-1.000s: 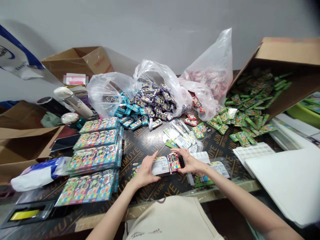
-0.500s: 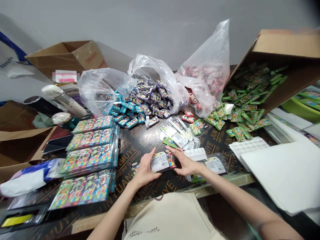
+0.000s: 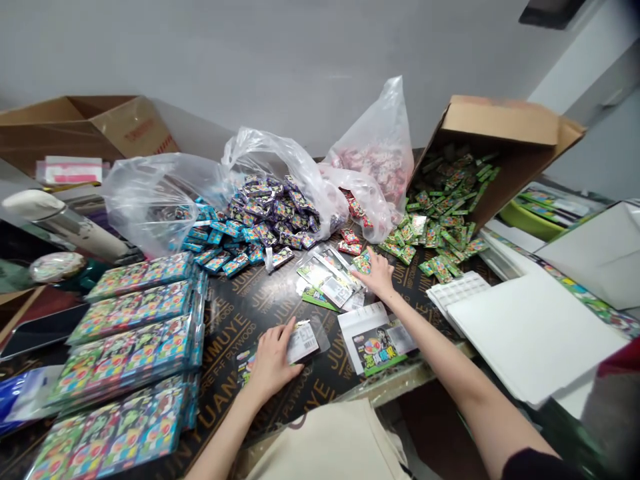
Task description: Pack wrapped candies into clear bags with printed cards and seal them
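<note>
My left hand [image 3: 273, 363] is curled over a flat printed packet [image 3: 303, 342] with a white barcode label, its thumb at the near side and fingers at the far side. The packet's left part shows colourful print, and its middle is hidden under my palm. Farther forward and to the right, my right hand [image 3: 377, 275] has thumb and forefinger around a small green packet [image 3: 363, 262] on the table. Just left of that hand lie several loose clear-and-printed sleeves [image 3: 330, 277]. Another printed sleeve [image 3: 375, 347] sits below my right forearm.
Stacked printed packs [image 3: 135, 347] stand at left. Behind are blue packets [image 3: 215, 237], purple packets [image 3: 280, 207], red packets [image 3: 350, 240] and plastic bags [image 3: 155, 193]. A tipped carton [image 3: 500, 123] spills green packets [image 3: 445, 233]. White sheets [image 3: 530, 327] lie at right.
My right hand has left the barcode packet and moved forward and right to the green packet. My left hand stays on the barcode packet. The view has turned to the right.
</note>
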A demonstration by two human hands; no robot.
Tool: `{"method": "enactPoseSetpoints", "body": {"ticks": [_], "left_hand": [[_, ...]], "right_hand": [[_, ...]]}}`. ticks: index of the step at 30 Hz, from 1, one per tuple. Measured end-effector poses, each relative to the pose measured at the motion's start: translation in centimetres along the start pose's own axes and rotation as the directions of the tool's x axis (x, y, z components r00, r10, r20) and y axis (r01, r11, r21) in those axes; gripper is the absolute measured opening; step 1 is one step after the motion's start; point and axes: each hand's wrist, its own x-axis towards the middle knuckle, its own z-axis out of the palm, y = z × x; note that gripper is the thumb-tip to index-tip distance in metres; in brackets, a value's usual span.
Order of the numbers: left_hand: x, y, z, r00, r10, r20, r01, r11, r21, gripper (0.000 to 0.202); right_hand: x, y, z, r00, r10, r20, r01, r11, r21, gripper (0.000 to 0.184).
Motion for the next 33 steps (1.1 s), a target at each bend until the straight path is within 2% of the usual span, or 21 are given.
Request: {"method": "enactPoseSetpoints", "body": {"ticks": [3,6,8,9,11,12,13,14,15,17,18,19,21,22,23,24,26,27,28,30,33], "left_hand": [[0.2,0.0,-0.4,0.999,-0.032,-0.015,0.031,0.999,-0.03,0.082],[1.0,1.0,-1.2,0.984,-0.149,-0.099,0.115,0.95,-0.289,0.069],[1.9,2.3,-1.7,0.959,-0.271,-0.087,0.174,0.801,-0.573,0.057],[2.3,3.0,-1.9,0.945,-0.325,-0.036,0.205,0.673,-0.71,0.054],[3.1,4.2,-2.2,0.932,-0.355,0.071,0.219,0.398,-0.891,0.047],[3.3,4.7,-2.2,0.925,-0.363,0.11,0.224,0.289,-0.931,0.045],[3.5,4.9,-2.3,0.92,-0.367,0.135,0.227,0.222,-0.948,0.043],[3.5,5.0,-2.3,0.916,-0.374,0.149,0.235,0.198,-0.952,0.042],[3.4,5.0,-2.3,0.911,-0.383,0.153,0.245,0.203,-0.948,0.042],[3.0,4.9,-2.3,0.91,-0.386,0.155,0.266,0.255,-0.93,0.041],[2.7,4.8,-2.3,0.913,-0.378,0.156,0.274,0.281,-0.92,0.04],[2.5,4.7,-2.2,0.916,-0.368,0.162,0.281,0.298,-0.912,0.04],[2.1,4.6,-2.0,0.922,-0.342,0.183,0.299,0.327,-0.897,0.039],[1.9,4.5,-1.9,0.924,-0.33,0.194,0.307,0.333,-0.892,0.038],[1.7,4.2,-1.8,0.927,-0.325,0.186,0.304,0.363,-0.881,0.038],[1.4,3.8,-1.8,0.935,-0.322,0.152,0.289,0.439,-0.851,0.038],[0.8,2.8,-1.5,0.962,-0.27,0.038,0.227,0.714,-0.663,0.059],[0.4,2.1,-1.4,0.978,-0.21,-0.006,0.179,0.852,-0.492,0.077],[0.0,1.5,-1.2,0.99,-0.141,-0.022,0.128,0.944,-0.303,0.092],[-0.5,0.5,-0.7,0.999,-0.052,0.011,0.053,0.997,-0.051,0.106],[-1.0,-0.3,-0.1,1.0,-0.016,0.015,0.016,1.0,0.002,0.104]], "right_hand": [[1.8,0.7,-0.9,0.998,0.066,0.017,-0.067,0.991,0.111,0.054],[-0.1,-2.0,-0.8,0.996,0.045,0.078,-0.063,0.967,0.247,0.042],[-2.9,-4.9,-0.2,0.96,0.03,0.279,-0.175,0.841,0.512,0.04],[-4.5,-6.3,0.1,0.907,-0.006,0.42,-0.293,0.707,0.643,0.039],[-7.5,-8.6,0.7,0.784,-0.089,0.615,-0.513,0.467,0.721,0.034],[-8.8,-9.3,0.9,0.74,-0.118,0.663,-0.566,0.423,0.707,0.032],[-9.7,-9.8,1.0,0.726,-0.131,0.676,-0.572,0.431,0.698,0.031],[-10.4,-10.0,1.0,0.746,-0.139,0.651,-0.522,0.486,0.701,0.033],[-10.8,-10.0,0.9,0.787,-0.16,0.595,-0.416,0.575,0.705,0.04],[-11.1,-9.8,0.5,0.848,-0.282,0.448,-0.089,0.758,0.646,0.068],[-11.1,-9.8,0.2,0.836,-0.378,0.399,0.087,0.808,0.582,0.082],[-11.0,-9.7,-0.1,0.797,-0.47,0.38,0.239,0.822,0.517,0.089],[-10.9,-9.6,-0.4,0.714,-0.583,0.386,0.423,0.8,0.425,0.086],[-10.9,-9.5,-0.4,0.706,-0.598,0.38,0.463,0.795,0.391,0.081],[-10.8,-9.1,-0.3,0.721,-0.59,0.364,0.48,0.804,0.351,0.076],[-10.8,-8.7,0.0,0.753,-0.563,0.341,0.48,0.824,0.301,0.072],[-10.5,-7.4,0.6,0.819,-0.489,0.298,0.456,0.872,0.178,0.068],[-10.4,-6.7,1.1,0.837,-0.463,0.291,0.448,0.886,0.121,0.067],[-10.3,-5.9,1.5,0.842,-0.45,0.299,0.448,0.891,0.078,0.066],[-10.3,-4.8,2.3,0.818,-0.452,0.356,0.463,0.884,0.059,0.069],[-10.4,-4.1,3.1,0.74,-0.493,0.457,0.453,0.868,0.204,0.081]]}}
